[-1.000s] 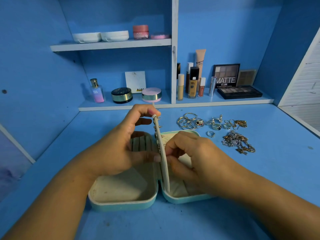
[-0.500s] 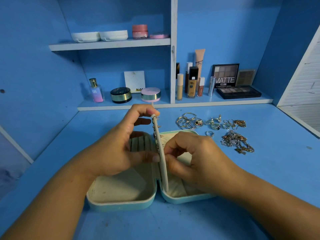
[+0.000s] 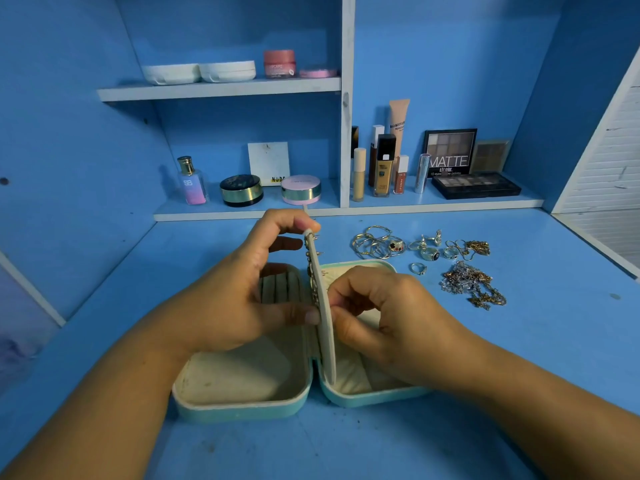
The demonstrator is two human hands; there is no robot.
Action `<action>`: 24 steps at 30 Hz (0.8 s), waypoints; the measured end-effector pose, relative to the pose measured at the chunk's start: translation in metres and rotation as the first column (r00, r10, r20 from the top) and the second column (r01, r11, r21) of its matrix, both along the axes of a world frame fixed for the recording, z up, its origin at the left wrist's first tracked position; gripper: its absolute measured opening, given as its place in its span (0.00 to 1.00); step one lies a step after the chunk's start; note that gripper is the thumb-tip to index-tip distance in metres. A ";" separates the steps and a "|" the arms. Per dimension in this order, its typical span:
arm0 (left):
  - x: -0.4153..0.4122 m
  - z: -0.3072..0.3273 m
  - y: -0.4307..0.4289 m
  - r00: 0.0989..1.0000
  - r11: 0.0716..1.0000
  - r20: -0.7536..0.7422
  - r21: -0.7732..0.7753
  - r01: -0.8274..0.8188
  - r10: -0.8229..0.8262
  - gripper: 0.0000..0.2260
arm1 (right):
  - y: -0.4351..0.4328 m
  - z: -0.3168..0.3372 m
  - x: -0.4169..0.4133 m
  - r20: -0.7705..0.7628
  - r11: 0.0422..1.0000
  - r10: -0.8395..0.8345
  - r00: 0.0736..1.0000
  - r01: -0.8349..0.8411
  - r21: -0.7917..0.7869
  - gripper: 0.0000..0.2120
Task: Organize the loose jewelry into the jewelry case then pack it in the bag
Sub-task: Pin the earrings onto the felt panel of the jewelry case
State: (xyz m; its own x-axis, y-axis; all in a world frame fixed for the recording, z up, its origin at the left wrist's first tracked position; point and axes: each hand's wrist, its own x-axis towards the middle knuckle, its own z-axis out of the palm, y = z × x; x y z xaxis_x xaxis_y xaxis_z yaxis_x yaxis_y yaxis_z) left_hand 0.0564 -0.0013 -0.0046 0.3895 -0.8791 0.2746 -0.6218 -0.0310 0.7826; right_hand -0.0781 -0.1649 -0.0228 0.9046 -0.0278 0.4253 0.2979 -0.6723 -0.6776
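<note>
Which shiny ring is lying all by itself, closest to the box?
The small silver ring beside the far right corner of the open teal jewelry case. It lies alone; the other silver rings sit bunched together farther back.

Left hand [image 3: 228,299] pinches upright divider flap [image 3: 323,317] of open jewelry case [image 3: 242,407]; right hand [image 3: 388,313] fingers curled against flap's other side; rings [image 3: 377,242], chains [image 3: 471,284] right of grip.

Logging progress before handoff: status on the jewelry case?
Left grip pinches upright earring panel in open case. Right grip curled at panel's right face, contents hidden. Rings, chains loose on desk right of case. Nothing blocking.
</note>
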 end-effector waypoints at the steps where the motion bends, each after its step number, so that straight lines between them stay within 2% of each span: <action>1: 0.000 0.000 0.000 1.000 1.000 0.004 -0.001 -0.001 0.001 0.33 | 0.001 0.000 0.000 -0.008 1.000 -0.005 1.000 0.005 -0.015 0.02; 8: 0.000 0.000 -0.001 1.000 1.000 -0.007 0.003 -0.001 0.001 0.33 | -0.001 0.002 -0.002 -0.007 1.000 0.018 1.000 -0.018 0.001 0.02; 12: -0.001 0.000 -0.001 1.000 1.000 0.013 0.004 -0.005 0.005 0.33 | -0.002 -0.001 0.000 0.003 0.999 0.011 1.000 -0.011 -0.048 0.02; 17: -0.002 0.000 0.000 0.999 0.999 0.030 0.026 -0.032 0.031 0.34 | -0.005 -0.003 0.001 -0.042 0.999 0.036 0.998 -0.036 0.016 0.02; 18: -0.003 0.000 0.000 0.999 0.999 0.033 0.034 -0.037 0.036 0.35 | -0.005 -0.003 0.001 -0.072 0.996 0.061 0.996 -0.055 0.076 0.01; 20: -0.003 -0.001 -0.001 0.998 0.998 0.057 0.048 -0.039 0.036 0.37 | -0.005 0.000 0.001 -0.106 0.948 0.118 0.987 -0.080 0.307 0.03; 22: -0.004 -0.002 -0.001 0.993 0.995 0.110 0.079 -0.054 0.045 0.39 | -0.011 0.006 0.001 -0.107 0.833 0.106 0.989 -0.030 0.553 0.08; 24: -0.003 -0.002 -0.002 0.986 0.989 0.150 0.120 -0.084 0.066 0.40 | -0.020 0.012 0.000 -0.147 0.761 0.057 0.987 0.052 0.647 0.19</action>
